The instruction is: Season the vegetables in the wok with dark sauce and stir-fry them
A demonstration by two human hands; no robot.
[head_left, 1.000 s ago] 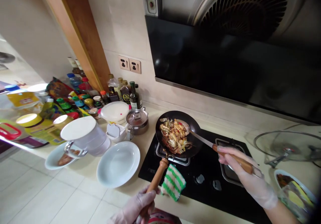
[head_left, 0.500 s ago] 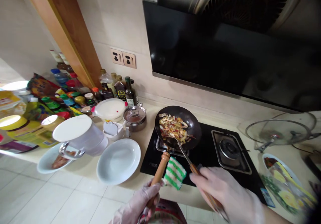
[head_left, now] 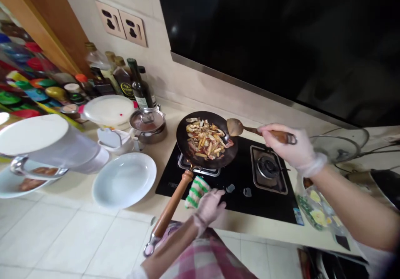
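My gloved right hand (head_left: 286, 145) is closed around the wooden handle of a spatula (head_left: 236, 127), raised at the right rim of the wok. The dark wok (head_left: 231, 154) sits on the left burner, with sliced, browned food (head_left: 206, 139) inside. Its long wooden handle (head_left: 171, 206) points toward me, held by neither hand. My gloved left hand (head_left: 211, 206) is over the hob's front edge, fingers apart and slightly blurred. It lies beside a green-and-white striped cloth (head_left: 197, 192), close to the hob's knobs (head_left: 230, 188). Whether it touches the cloth, I cannot tell.
A white plate (head_left: 125, 181) stands left of the hob, with a lidded pot (head_left: 148, 125) behind it. A large white pitcher (head_left: 62, 145) and several bottles (head_left: 140, 87) line the left. The right burner (head_left: 268, 166) holds no pan. The range hood (head_left: 265, 41) hangs above.
My left hand has let go of the wok handle and moved right, to beside the cloth. My right hand has lifted the spatula out of the food to the wok's right rim. The view has shifted.
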